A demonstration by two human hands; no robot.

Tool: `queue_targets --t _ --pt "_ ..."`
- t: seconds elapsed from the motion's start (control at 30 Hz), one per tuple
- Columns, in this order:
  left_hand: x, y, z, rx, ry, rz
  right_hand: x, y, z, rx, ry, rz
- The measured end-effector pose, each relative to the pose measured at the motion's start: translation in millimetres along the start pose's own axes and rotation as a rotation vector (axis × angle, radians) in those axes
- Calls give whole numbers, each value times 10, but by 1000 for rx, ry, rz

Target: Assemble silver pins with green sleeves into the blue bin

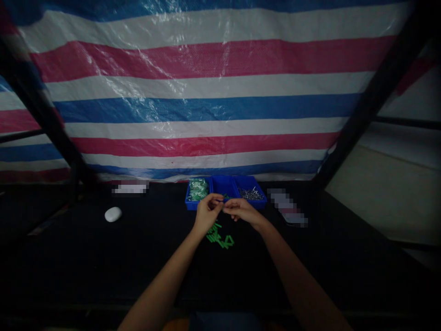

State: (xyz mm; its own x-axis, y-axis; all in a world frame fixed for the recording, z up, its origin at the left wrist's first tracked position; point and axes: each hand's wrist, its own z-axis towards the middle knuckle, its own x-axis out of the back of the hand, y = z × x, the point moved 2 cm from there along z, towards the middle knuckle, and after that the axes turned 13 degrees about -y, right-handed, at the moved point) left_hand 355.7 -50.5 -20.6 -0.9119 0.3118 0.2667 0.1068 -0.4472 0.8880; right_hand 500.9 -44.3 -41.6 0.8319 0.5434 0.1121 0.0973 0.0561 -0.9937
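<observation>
My left hand (208, 211) and my right hand (243, 211) meet at the fingertips, just before the front wall of a blue divided tray (196, 206). Both are closed in a pinch, and whatever sits between the fingers is too small and dark to make out. Below them on the black table lies a loose heap of small green plastic pieces, like wall plugs (216, 236). Clear bags of green pieces (198, 188) fill the tray's left compartment. Silvery screws (251, 193) lie in the right one. A bit of green shows by the middle compartment, partly behind my fingers.
A smooth white object (113, 214) rests on the black table (138, 262) at left. Behind it is a blurred pale item (131, 188). Right of the tray lies a blurred, phone-like flat object (288, 208). Striped plastic sheeting (206, 110) hangs behind, between dark slanted posts (365, 105).
</observation>
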Motion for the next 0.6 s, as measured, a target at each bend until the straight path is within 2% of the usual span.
queue_targets --t 0.13,0.4,0.6 --pt "15 -102 26 38 -23 -150 -16 2 2 -11 36 103" --pt "45 -270 39 72 2 -59 -66 -30 4 -15 52 213" --pt "43 -276 39 82 -18 -58 -51 5 20 -4 72 255"
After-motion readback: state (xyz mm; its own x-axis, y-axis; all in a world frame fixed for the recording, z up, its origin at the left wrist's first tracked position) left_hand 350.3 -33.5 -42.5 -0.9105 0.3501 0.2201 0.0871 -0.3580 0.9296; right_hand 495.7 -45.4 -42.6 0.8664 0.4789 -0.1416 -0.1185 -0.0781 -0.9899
